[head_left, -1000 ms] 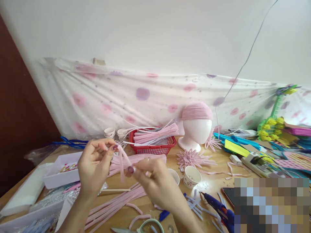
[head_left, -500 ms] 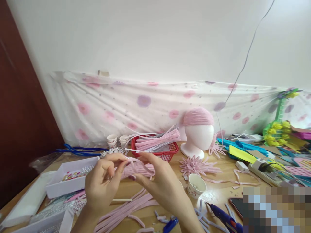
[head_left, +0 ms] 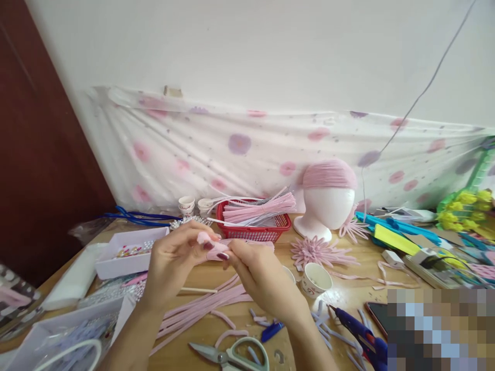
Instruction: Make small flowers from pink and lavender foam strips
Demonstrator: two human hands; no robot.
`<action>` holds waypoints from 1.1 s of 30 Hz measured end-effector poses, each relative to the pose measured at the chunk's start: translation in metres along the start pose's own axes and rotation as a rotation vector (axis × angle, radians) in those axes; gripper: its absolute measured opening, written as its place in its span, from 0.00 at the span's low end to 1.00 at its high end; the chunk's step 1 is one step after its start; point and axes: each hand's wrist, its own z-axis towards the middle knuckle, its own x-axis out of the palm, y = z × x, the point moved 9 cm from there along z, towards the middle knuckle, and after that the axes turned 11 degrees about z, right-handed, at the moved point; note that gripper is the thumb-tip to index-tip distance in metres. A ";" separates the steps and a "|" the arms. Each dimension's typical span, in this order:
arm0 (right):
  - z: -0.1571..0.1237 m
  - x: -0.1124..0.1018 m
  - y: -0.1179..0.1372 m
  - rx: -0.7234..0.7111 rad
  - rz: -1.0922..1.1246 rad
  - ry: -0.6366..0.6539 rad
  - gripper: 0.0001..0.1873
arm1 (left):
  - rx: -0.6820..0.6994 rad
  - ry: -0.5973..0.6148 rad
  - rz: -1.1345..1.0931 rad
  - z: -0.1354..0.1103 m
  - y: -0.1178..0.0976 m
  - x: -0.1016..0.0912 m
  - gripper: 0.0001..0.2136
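Note:
My left hand (head_left: 174, 263) and my right hand (head_left: 259, 275) meet above the wooden table (head_left: 348, 288), fingertips pinched together. Between them is a short pink pipe cleaner (head_left: 211, 246), folded into a small bundle; both hands grip it. Below the hands lie several long pink pipe cleaners (head_left: 201, 312) on the table. A white foam head (head_left: 328, 206) with a pink pipe-cleaner cap stands behind, beside a red basket (head_left: 255, 232) of pink and white pipe cleaners.
Scissors (head_left: 232, 355) lie at the near edge, a blue glue gun (head_left: 358, 330) to the right. A paper cup (head_left: 316, 279), a pink pipe-cleaner flower (head_left: 317, 252) and a white tray of beads (head_left: 127, 252) surround the hands. Coloured craft materials crowd the right side.
The pipe cleaner hung loose from my fingers a second ago; now it is folded up tight between both hands, which have closed together. The view has shifted left and down.

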 end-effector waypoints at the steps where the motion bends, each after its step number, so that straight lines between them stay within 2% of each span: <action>1: 0.000 0.001 0.000 -0.010 0.019 0.020 0.12 | -0.055 0.058 -0.091 0.001 0.006 0.004 0.09; 3: 0.000 0.002 0.003 -0.058 0.083 0.073 0.11 | -0.172 0.161 -0.266 0.000 0.015 0.013 0.11; 5: 0.000 0.004 0.007 -0.119 0.174 0.133 0.11 | -0.250 0.206 -0.387 0.000 0.020 0.018 0.11; 8: 0.001 0.007 0.005 -0.107 0.326 0.175 0.14 | -0.303 0.133 -0.485 0.003 0.025 0.016 0.11; 11: 0.001 0.009 0.000 -0.022 0.419 0.138 0.18 | -0.423 0.034 -0.585 0.003 0.038 0.019 0.12; 16: 0.001 0.016 0.006 -0.063 0.368 0.100 0.21 | -0.546 0.022 -0.670 0.002 0.058 0.032 0.12; 20: 0.006 0.010 -0.010 0.000 0.271 0.117 0.20 | -0.609 0.016 -0.701 0.000 0.070 0.032 0.08; 23: 0.004 -0.001 -0.027 0.088 0.234 0.200 0.20 | -0.509 0.161 -0.617 0.003 0.059 0.035 0.09; 25: -0.002 -0.007 -0.034 0.140 0.226 0.262 0.19 | -0.356 0.271 -0.407 0.005 0.045 0.035 0.10; 27: -0.006 -0.017 -0.031 0.128 0.238 0.228 0.17 | -0.200 0.351 -0.175 0.005 0.030 0.036 0.09; 29: -0.007 -0.023 -0.024 0.084 0.295 0.162 0.15 | -0.076 0.419 -0.040 0.001 0.017 0.039 0.10; 33: -0.002 -0.017 -0.014 0.023 0.460 0.081 0.15 | 0.116 0.455 0.152 -0.007 -0.002 0.042 0.11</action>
